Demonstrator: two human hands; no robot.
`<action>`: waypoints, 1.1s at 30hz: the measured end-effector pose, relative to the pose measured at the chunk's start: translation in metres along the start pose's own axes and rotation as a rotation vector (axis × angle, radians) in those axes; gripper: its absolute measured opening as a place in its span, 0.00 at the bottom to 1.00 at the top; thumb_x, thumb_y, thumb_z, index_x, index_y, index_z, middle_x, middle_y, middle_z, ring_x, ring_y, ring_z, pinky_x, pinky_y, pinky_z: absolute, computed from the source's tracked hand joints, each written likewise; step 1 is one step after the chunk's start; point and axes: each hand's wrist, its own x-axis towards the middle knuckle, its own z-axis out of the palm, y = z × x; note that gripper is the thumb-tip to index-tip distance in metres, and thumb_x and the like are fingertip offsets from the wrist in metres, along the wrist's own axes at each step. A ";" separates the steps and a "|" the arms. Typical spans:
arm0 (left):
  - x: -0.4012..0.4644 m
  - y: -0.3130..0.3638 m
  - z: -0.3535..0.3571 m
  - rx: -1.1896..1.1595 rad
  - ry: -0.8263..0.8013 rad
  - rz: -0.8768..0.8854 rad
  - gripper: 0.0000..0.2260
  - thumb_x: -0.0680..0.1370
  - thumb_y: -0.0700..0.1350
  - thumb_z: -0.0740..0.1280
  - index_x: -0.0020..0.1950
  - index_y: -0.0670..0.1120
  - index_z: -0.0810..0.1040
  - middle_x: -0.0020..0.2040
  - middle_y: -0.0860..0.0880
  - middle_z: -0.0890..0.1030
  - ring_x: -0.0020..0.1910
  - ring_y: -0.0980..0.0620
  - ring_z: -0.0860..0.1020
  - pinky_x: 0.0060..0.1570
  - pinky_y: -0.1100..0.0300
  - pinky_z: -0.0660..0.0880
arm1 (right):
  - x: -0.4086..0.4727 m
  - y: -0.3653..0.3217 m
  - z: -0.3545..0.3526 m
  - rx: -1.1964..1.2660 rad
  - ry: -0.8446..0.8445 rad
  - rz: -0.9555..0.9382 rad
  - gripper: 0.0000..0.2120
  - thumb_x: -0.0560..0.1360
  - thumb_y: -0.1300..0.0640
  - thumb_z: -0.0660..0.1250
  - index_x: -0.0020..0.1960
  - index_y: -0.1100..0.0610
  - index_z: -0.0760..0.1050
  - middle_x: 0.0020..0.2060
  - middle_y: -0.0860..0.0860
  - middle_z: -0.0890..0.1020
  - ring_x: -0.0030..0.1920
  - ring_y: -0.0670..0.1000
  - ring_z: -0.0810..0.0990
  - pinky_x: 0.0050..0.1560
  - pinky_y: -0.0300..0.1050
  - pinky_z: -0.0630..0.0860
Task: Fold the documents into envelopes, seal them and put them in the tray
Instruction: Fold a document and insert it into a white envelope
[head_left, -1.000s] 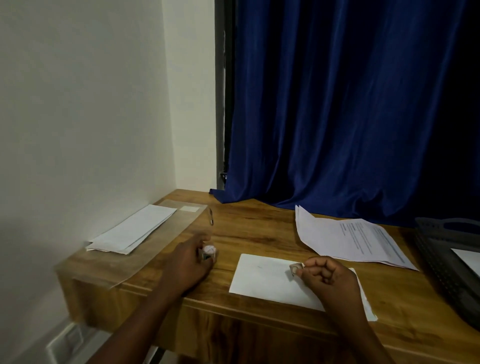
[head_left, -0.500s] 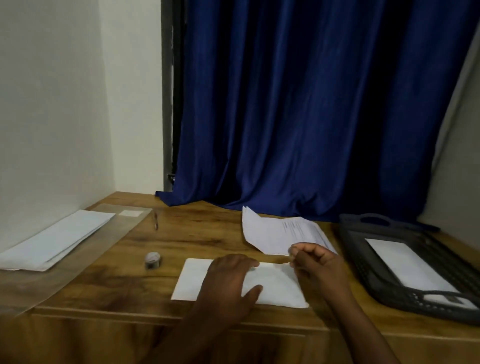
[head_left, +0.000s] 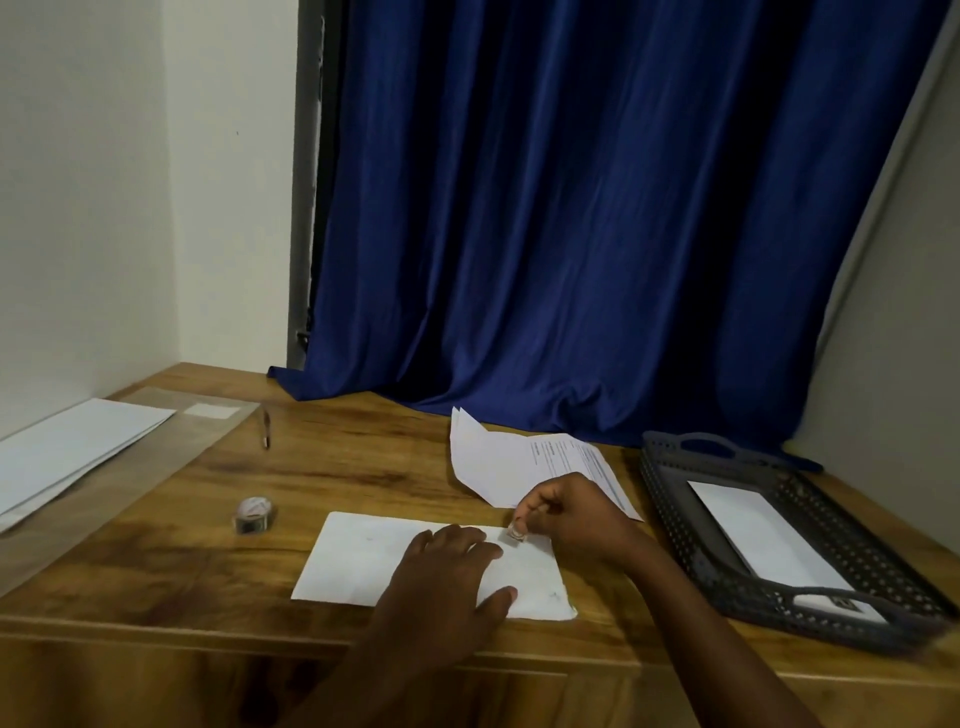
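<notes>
Wooden desk (head_left: 332, 467) before blue curtain (head_left: 597, 208): my left hand (head_left: 441, 582) presses flat on the white envelope (head_left: 358, 556), my right hand (head_left: 571, 517) pinches a small tape piece (head_left: 515, 534) at its top edge, beside printed documents (head_left: 519, 462) with unreadable text and the gray tray (head_left: 675, 499).

Landmark: envelope (head_left: 363, 558) flat on counter (head_left: 363, 467), near front edge. Left hand (head_left: 441, 582) flat on envelope's right half. Right hand (head_left: 566, 519) at envelope's far right corner, pinching small tape piece (head_left: 515, 535) over it. Tape roll (head_left: 253, 514) left of envelope, just apart. Pen (head_left: 266, 428) behind and left of envelope. Documents (head_left: 524, 462) behind envelope's right end. Tray (head_left: 675, 519) right of envelope; second envelope (head_left: 753, 535) inside tray. Paper stack (head_left: 72, 452) far left of envelope, on clear sheet (head_left: 156, 467).
</notes>
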 end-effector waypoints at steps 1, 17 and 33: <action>0.000 0.001 0.000 -0.002 0.005 -0.003 0.29 0.79 0.69 0.53 0.77 0.59 0.65 0.79 0.58 0.63 0.78 0.55 0.60 0.79 0.47 0.53 | 0.004 0.000 0.001 -0.032 -0.024 0.005 0.05 0.76 0.56 0.73 0.44 0.50 0.87 0.41 0.42 0.87 0.46 0.44 0.85 0.53 0.39 0.81; 0.001 0.002 0.000 0.063 0.000 0.034 0.28 0.81 0.68 0.51 0.80 0.64 0.55 0.81 0.55 0.61 0.79 0.51 0.59 0.79 0.45 0.52 | 0.008 0.000 0.001 -0.137 -0.158 0.010 0.09 0.77 0.61 0.70 0.43 0.51 0.87 0.39 0.44 0.87 0.45 0.48 0.84 0.51 0.43 0.81; 0.004 -0.002 0.003 0.096 -0.011 0.067 0.26 0.81 0.66 0.51 0.79 0.66 0.55 0.80 0.53 0.61 0.79 0.50 0.58 0.78 0.41 0.52 | 0.019 0.036 0.022 0.041 0.024 0.095 0.10 0.68 0.54 0.81 0.47 0.49 0.83 0.38 0.49 0.84 0.38 0.49 0.82 0.40 0.39 0.78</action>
